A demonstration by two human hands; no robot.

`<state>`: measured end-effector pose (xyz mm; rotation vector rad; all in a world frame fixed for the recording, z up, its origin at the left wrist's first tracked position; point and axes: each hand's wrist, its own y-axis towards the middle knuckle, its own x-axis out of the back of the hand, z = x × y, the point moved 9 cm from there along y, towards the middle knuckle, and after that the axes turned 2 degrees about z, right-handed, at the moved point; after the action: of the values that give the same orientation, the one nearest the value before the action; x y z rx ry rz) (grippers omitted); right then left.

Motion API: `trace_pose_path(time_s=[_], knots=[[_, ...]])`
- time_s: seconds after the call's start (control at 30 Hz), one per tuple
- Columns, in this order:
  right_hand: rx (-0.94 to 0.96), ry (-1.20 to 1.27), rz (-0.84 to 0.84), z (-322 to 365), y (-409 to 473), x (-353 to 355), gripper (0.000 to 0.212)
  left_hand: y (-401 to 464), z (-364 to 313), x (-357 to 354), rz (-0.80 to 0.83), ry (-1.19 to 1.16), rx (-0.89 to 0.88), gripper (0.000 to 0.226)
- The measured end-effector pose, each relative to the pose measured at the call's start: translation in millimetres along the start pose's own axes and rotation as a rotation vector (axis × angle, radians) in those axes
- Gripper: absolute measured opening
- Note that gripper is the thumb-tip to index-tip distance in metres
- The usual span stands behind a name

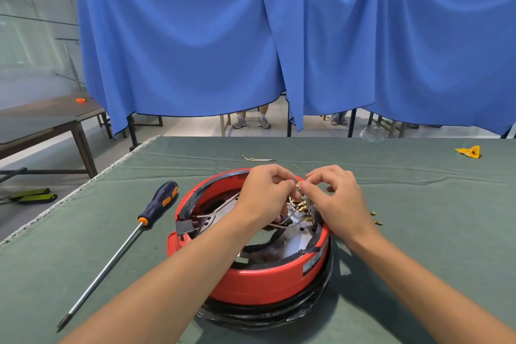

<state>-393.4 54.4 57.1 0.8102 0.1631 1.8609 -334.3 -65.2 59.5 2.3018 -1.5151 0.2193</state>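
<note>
A round red appliance housing lies upside down on the green cloth, its base open. Inside I see white wires and brass terminals at the far right of the cavity. My left hand and my right hand meet above the far rim. Both pinch a small brass terminal between thumb and forefinger. A black socket block sits at the housing's left rim.
A long screwdriver with a dark blue and orange handle lies left of the housing. Two small brass screws sit to the right. A loose wire and a yellow scrap lie farther back. Blue curtains hang behind the table.
</note>
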Motion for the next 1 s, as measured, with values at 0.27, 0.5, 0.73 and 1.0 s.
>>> trace_pose_path(time_s=[0.27, 0.5, 0.73, 1.0], knots=[[-0.055, 0.056, -0.026, -2.7, -0.8, 1.1, 0.02, -0.3, -0.5, -2.6, 0.025, -0.073, -0.011, 0.014], [-0.161, 0.188, -0.093, -14.9, -0.2, 4.7, 0.021, -5.6, -15.7, 5.8, -0.076, 0.347, -0.193, 0.006], [-0.137, 0.098, -0.047, -11.5, -3.4, -0.5, 0.027, -8.2, -17.0, 2.4, -0.021, 0.4, -0.191, 0.007], [-0.107, 0.022, -0.123, -13.0, -4.7, 4.9, 0.016, -12.6, -8.5, 1.9, 0.032, 0.619, -0.103, 0.008]])
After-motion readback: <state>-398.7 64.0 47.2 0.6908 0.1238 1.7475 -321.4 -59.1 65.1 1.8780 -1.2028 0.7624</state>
